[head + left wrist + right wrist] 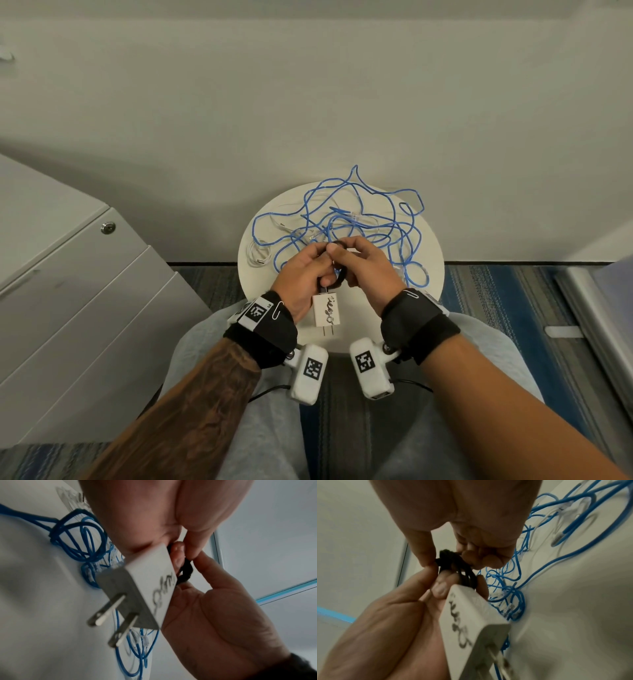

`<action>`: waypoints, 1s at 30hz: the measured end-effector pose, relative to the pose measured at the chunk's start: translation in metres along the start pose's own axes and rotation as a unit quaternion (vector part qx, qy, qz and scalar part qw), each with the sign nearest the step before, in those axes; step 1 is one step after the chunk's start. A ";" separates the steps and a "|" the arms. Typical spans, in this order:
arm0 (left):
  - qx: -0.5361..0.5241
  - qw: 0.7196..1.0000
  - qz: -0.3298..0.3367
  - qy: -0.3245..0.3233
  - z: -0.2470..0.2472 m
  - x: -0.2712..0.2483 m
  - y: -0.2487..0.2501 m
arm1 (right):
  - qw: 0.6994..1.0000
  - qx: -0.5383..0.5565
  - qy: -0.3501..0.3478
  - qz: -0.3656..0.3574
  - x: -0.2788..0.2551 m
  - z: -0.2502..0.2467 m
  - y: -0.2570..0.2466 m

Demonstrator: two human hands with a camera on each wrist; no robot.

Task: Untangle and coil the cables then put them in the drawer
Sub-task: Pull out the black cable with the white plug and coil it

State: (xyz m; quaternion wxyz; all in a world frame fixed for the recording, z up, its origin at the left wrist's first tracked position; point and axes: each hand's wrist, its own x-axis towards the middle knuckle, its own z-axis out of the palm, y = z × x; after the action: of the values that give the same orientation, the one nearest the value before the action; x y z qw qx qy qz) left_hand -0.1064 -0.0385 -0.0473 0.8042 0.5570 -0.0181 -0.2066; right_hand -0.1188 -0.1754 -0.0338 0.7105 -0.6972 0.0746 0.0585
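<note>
My left hand (308, 267) and right hand (359, 263) meet above the front of a round white table (359, 318). Between them they grip a small coil of black cable (339, 274), with fingers and thumbs pinching its loops. A white charger plug (327, 310) with handwriting hangs from the coil, prongs toward me. The wrist views show the black cable (186, 570) (453, 566) pinched just above the plug (137, 588) (471, 622). A tangled blue cable (342, 212) (77, 545) (573, 524) sprawls over the table behind my hands. A thin white cable (260, 255) lies at its left.
A grey drawer cabinet (68, 274) with a lock (108, 227) stands to my left, all drawers closed. A pale wall rises right behind the table. Striped blue carpet (496, 308) covers the floor, and my knees sit under the table's front edge.
</note>
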 end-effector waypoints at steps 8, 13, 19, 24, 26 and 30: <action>0.030 1.000 0.001 0.004 -0.004 -0.001 -0.001 | 0.999 -0.005 -0.027 0.027 0.005 -0.012 -0.008; 0.153 0.988 -0.019 -0.028 0.001 -0.006 0.003 | 0.999 -0.020 -0.044 0.009 0.005 -0.016 -0.011; 0.308 0.951 -0.024 0.007 -0.001 -0.004 -0.001 | 0.996 -0.063 -0.044 -0.039 -0.002 -0.016 -0.020; 0.261 0.965 0.005 0.014 0.000 -0.004 -0.001 | 0.992 -0.092 -0.001 -0.085 0.001 -0.029 -0.024; 0.237 0.971 0.012 0.021 -0.004 -0.004 0.003 | 0.985 -0.147 -0.030 -0.085 0.004 -0.032 -0.018; 0.194 0.981 0.003 0.013 -0.002 -0.005 0.004 | 0.977 -0.173 -0.046 -0.116 0.005 -0.029 -0.010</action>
State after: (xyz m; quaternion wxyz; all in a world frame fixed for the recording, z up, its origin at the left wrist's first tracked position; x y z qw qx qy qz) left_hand -0.1093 -0.0341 -0.0435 0.6814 0.7054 -0.0491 -0.1890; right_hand -0.1132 -0.2045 -0.0254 0.5837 -0.8102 -0.0506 0.0192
